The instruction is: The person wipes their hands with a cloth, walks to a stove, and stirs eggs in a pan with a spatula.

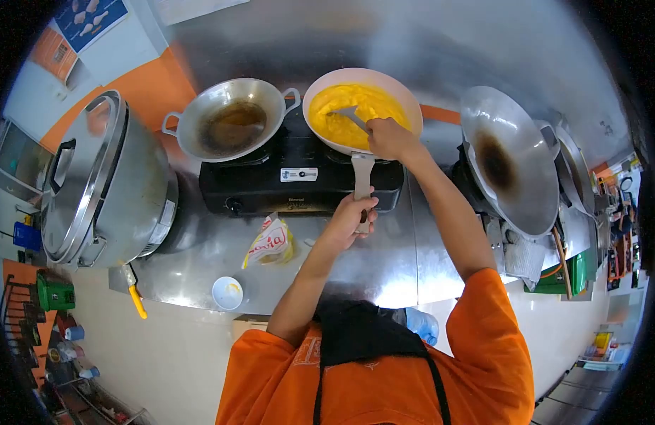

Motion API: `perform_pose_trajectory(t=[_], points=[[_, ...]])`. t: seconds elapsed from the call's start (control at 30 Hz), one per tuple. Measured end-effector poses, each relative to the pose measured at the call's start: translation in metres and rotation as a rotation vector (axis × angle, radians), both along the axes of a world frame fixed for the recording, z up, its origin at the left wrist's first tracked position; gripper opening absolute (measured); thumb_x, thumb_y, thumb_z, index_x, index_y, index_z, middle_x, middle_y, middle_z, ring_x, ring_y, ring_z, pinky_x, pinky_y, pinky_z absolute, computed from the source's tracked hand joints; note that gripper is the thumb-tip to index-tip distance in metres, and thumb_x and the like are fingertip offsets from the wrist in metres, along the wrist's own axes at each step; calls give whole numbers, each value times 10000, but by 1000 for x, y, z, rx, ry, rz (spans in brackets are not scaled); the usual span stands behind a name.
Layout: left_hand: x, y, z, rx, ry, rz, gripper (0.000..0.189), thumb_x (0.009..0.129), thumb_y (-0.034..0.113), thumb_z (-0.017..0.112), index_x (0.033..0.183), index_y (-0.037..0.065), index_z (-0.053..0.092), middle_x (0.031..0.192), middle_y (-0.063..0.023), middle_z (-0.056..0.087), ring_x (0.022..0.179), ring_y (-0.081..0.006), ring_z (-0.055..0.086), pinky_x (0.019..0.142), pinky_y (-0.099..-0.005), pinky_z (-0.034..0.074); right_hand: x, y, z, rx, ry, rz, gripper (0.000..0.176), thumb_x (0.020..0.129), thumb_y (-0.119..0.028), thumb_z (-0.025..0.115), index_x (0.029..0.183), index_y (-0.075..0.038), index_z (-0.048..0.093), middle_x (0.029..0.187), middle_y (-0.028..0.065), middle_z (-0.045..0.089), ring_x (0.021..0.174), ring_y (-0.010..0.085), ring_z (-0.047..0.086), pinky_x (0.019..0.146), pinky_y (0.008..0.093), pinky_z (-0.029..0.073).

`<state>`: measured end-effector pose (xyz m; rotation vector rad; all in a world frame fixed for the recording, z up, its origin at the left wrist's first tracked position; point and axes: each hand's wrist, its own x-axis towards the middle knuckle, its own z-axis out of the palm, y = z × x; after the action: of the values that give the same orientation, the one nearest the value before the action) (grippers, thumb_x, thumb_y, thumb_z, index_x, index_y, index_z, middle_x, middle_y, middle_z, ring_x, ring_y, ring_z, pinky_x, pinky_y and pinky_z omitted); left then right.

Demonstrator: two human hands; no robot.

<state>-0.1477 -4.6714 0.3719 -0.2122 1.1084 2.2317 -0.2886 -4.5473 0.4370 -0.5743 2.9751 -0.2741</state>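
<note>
My left hand (350, 221) is closed around the light handle of a pale pink frying pan (410, 99). The pan sits on the right burner of a black gas stove (306, 191). A yellow mixture that looks like beaten egg (356, 101) fills much of it, with soft lumps on the surface. In my right hand (392, 139) is a grey spatula (352, 115), its blade dipping into the yellow mixture. On the left burner stands a two-handled metal wok (193, 127) with dark oil-like liquid in its bottom.
A large lidded metal pot (139, 184) stands at the left, with a yellow-handled utensil (137, 301) by it. A crumpled plastic packet (270, 244) and a small white bowl (227, 292) lie before the stove. To the right is a big scorched wok (518, 156) near a cloth (523, 256).
</note>
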Motion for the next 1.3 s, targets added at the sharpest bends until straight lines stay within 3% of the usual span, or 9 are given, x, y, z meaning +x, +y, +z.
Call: perform_pose_trajectory(t=[0.07,0.17,0.37,0.6,0.7,0.9,1.0,1.2,1.3], points=[[2,0,5,-18,-10,19,387,824,207,561,1175,137,412,609,10,477,434,-123,460,363,-244,292,-15,2,-5,10,22,-24,292,749,-102,464,982,-16,617,931,222,615,891,362,589,817,425,450],[-1,-2,2,-2,10,-10,514,822,200,545,1272,96,319,610,-17,487,442,-137,479,362,-255,288,-30,6,2,56,41,-61,295,751,-109,466,986,-20,621,943,216,616,900,352,590,818,418,452],[1,-1,3,4,19,1,481,828,202,536,1250,94,331,612,-14,488,442,-136,481,361,-250,289,-49,37,7,85,-11,-106,310,773,-140,475,1025,-18,609,986,207,610,926,337,588,824,402,456],[1,-1,1,19,21,6,460,818,192,543,1223,101,344,611,-19,480,444,-144,481,355,-259,290,-12,66,8,57,-48,-110,330,783,-151,487,1059,-1,590,992,220,603,940,355,576,837,402,444],[0,0,0,40,14,12,449,814,186,544,1212,102,354,609,-20,477,445,-147,481,352,-262,288,14,76,21,6,-89,-106,290,758,-137,475,973,-1,615,985,235,601,942,374,577,836,444,445],[0,0,-2,56,11,8,447,809,182,543,1209,102,358,608,-22,480,447,-148,484,348,-259,288,53,93,53,74,-109,-73,319,789,-219,524,1038,-41,614,1017,208,600,981,368,557,869,421,434],[1,-1,-2,45,19,8,453,808,184,545,1213,101,359,609,-21,483,448,-147,486,349,-254,289,58,98,65,121,-203,-105,322,784,-208,524,1055,-59,615,1026,209,596,986,367,554,877,417,432],[1,-3,-3,46,19,9,470,807,191,550,1226,100,358,609,-18,487,452,-148,489,353,-253,291,53,99,65,203,-80,-42,263,771,-136,484,953,-3,619,977,230,603,954,368,570,836,437,447],[0,-3,-2,50,15,1,483,807,191,552,1237,102,353,609,-18,487,452,-150,487,354,-255,290,28,96,53,231,-210,-196,318,784,-159,504,1063,-38,598,1016,193,602,1000,332,550,884,380,415]])
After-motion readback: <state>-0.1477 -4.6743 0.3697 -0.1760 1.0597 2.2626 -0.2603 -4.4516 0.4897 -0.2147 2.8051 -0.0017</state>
